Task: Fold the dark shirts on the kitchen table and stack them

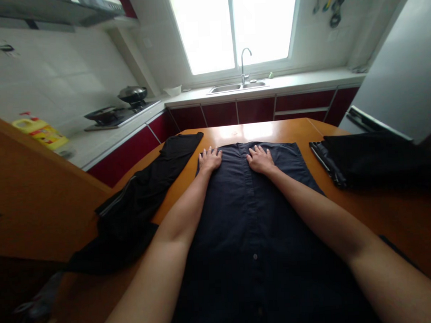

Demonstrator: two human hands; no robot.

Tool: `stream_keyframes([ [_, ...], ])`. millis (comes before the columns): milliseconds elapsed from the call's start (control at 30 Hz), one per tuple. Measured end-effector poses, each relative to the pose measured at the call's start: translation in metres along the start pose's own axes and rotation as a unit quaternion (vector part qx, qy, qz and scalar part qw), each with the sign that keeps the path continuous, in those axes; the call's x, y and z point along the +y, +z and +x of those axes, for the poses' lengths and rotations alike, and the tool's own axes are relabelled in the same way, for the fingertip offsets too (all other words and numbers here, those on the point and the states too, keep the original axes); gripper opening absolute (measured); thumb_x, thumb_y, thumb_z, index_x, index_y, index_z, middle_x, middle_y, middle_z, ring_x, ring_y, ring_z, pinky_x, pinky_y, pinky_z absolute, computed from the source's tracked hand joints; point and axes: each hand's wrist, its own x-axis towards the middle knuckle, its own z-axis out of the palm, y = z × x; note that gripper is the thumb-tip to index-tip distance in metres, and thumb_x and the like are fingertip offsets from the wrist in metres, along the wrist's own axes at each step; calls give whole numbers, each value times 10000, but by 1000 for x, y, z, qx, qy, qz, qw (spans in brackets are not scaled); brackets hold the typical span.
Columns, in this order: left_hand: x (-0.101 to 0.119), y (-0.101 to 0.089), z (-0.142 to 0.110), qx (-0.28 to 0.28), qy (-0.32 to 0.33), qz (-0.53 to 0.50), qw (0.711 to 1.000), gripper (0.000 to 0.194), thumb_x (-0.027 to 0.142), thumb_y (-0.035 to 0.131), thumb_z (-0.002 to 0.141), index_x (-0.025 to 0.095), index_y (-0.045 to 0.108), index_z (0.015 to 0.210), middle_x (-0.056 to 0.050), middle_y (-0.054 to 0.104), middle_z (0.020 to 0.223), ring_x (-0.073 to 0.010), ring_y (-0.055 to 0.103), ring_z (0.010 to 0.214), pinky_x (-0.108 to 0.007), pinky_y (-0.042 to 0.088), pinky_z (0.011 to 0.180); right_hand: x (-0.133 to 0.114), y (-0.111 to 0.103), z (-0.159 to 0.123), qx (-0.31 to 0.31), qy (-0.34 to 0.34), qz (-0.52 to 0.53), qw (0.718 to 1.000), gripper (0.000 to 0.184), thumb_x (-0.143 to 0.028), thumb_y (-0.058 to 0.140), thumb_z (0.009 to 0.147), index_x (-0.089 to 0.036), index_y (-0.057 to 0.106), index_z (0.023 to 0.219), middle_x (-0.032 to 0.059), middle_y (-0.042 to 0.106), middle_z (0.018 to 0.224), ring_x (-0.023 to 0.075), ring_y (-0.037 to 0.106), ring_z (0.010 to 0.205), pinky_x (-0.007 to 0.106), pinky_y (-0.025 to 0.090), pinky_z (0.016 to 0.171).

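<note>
The dark shirt (228,213) lies down the middle of the table (232,131), with its top end near the far edge, and the left hand (210,160) and right hand (260,159) rest on that end with fingers spread and gripping nothing. To get the cloth flat, both palms should probably press softly and slide out from the button strip (248,193) toward the table's side edges, keeping that strip straight.
</note>
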Motion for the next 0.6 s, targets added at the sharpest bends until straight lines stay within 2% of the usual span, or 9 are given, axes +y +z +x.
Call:
stream_keyframes([
  [67,1,-4,0,-6,-6,7,1000,670,570,167,995,283,322,1579,-61,234,1668,-336,195,1532,-596,152,1214,-1,0,0,1,-1,-2,1000,617,-458,243,1035,-154,358,1559,143,251,1653,286,178,1532,552,120,1217],
  [133,13,-7,-5,-10,13,10,1000,638,502,188,1007,251,330,1575,-82,240,1665,-338,197,1531,-618,153,1206,-3,0,-1,10,4,-2,1000,618,-417,250,1028,-124,332,1567,148,260,1649,285,195,1528,548,133,1219],
  [233,46,-7,-20,-3,130,1,992,607,410,225,1014,202,319,1576,-79,251,1661,-284,189,1539,-570,155,1226,-4,-1,-2,21,-1,-6,1000,609,-347,258,1015,-82,332,1558,155,268,1643,281,208,1525,557,144,1218],
  [300,69,-4,-31,-24,200,-14,979,603,410,226,1018,216,290,1585,-49,233,1667,-251,176,1544,-541,162,1233,-3,-1,-3,16,-28,-9,999,588,-316,272,1006,-108,362,1549,139,263,1648,274,200,1528,568,148,1215],
  [333,77,-1,-36,-39,216,-20,975,603,422,218,1021,229,280,1589,-36,217,1672,-246,169,1546,-540,161,1234,-3,-2,-3,10,-43,-10,999,580,-309,278,1004,-128,373,1546,128,260,1651,269,195,1530,567,148,1215],
  [433,90,4,-42,-59,213,-24,975,616,453,201,1022,238,261,1596,-24,179,1680,-251,148,1551,-545,128,1239,-1,-3,-4,1,-47,-12,999,572,-318,271,1010,-155,380,1548,113,258,1653,263,188,1533,563,137,1218],
  [600,87,10,-40,-35,199,-31,979,642,492,188,1022,217,254,1599,-39,191,1677,-245,151,1551,-525,135,1245,3,-4,0,-5,-15,-14,1000,588,-382,259,1022,-170,353,1563,115,232,1662,296,171,1534,604,119,1206],
])
